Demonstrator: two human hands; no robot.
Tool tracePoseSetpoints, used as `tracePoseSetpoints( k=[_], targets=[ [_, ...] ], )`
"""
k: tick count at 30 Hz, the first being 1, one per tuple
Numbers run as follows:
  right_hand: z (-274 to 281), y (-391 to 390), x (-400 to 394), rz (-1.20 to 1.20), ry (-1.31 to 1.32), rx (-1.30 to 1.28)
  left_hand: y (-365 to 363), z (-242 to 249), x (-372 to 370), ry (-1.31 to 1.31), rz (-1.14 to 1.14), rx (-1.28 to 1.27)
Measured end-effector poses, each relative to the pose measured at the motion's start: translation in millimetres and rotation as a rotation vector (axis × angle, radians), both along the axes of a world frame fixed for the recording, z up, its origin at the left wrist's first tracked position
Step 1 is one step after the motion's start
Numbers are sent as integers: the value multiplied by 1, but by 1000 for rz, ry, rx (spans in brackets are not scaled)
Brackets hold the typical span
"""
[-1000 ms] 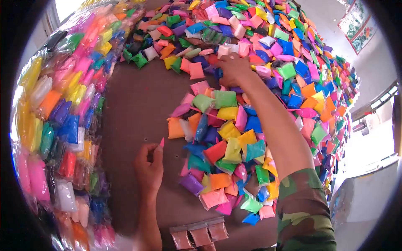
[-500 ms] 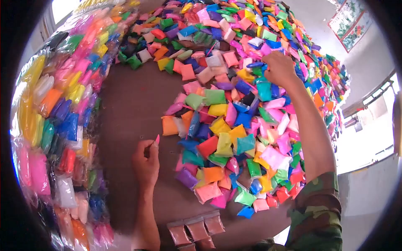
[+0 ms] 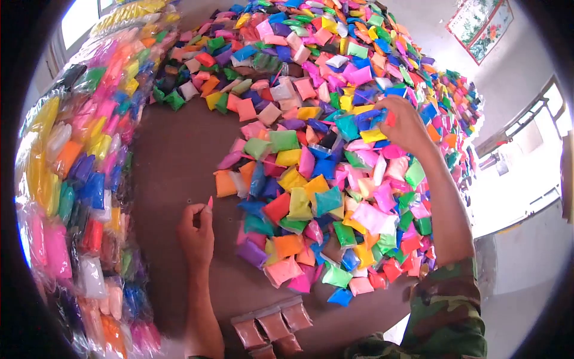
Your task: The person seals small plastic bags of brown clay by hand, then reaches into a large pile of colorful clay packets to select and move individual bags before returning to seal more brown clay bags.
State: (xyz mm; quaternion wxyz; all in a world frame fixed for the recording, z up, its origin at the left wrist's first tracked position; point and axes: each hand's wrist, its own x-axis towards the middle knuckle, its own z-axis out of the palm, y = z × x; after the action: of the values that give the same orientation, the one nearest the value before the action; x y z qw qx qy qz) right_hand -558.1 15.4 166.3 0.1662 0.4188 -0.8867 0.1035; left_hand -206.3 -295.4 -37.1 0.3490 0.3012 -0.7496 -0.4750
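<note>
My left hand (image 3: pixel 197 236) is closed in a pinch over the brown table (image 3: pixel 173 155), with a small pink pointed piece (image 3: pixel 210 202) sticking up from its fingertips. My right hand (image 3: pixel 405 124) reaches into the big pile of small, puffy, coloured packets (image 3: pixel 314 202). Its fingers are curled together among them, and a bit of red shows between thumb and fingers; I cannot tell what they hold. Beside those fingertips lie a yellow packet (image 3: pixel 374 136) and a teal packet (image 3: pixel 346 127).
Long clear bags of coloured packets (image 3: pixel 58 254) are heaped along the left side. Near the front edge lies a joined set of brown packets (image 3: pixel 276 320). The pile rises toward the back. A framed picture (image 3: pixel 480 27) hangs on the wall at the right.
My right hand has moved toward me and slightly right across the pile, its fingers now beside a yellow packet. The left hand keeps its pinch on the pink piece. The whole view has shifted slightly.
</note>
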Motion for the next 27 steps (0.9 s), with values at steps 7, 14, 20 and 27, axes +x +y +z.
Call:
tracePoseSetpoints(
  k=[7,14,20,27],
  targets=[
    [-1,16,26,-45,-126,-31,1,1,0,6,5,-19],
    [7,29,45,-44,-171,-39,1,3,1,-53,6,13],
    [0,38,62,-50,-87,-141,3,11,3,-85,16,-36],
    [-6,44,67,-96,-49,-178,4,20,3,-140,38,2]
  ],
)
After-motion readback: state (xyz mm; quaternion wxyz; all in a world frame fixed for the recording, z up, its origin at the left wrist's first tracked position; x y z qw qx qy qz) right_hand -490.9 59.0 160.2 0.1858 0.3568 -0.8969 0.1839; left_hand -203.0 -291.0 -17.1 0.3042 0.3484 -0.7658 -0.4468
